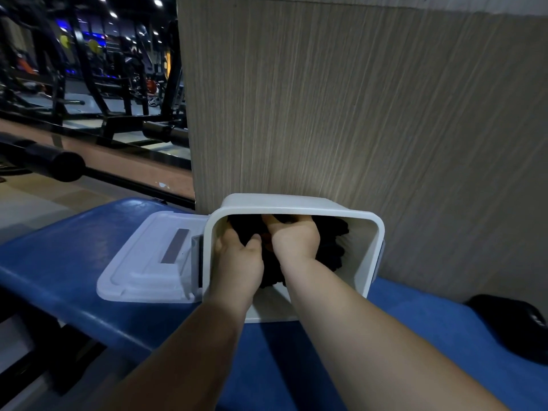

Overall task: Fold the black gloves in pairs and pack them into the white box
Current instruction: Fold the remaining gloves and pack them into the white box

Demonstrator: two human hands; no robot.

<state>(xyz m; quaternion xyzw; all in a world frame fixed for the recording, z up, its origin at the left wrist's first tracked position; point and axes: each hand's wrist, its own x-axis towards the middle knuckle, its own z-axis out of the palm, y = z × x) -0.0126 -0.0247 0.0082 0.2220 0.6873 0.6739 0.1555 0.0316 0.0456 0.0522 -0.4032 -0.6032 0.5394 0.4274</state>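
Dim, ceiling spotlights, wide-angle edge distortion

A box point(367, 247) sits on a bench point(89, 262), a wall panel point(355, 114) behind it, its lid point(148, 256) just left; gloves point(332, 241), left hand point(237, 256) and right hand point(295, 240) inside.

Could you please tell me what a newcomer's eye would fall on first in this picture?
First, the white box at centre, tipped so its opening faces the camera, with the left hand and right hand pushed in among the black gloves. Its lid lies just left of it on the blue bench, and a pale wood-grain panel rises right behind.
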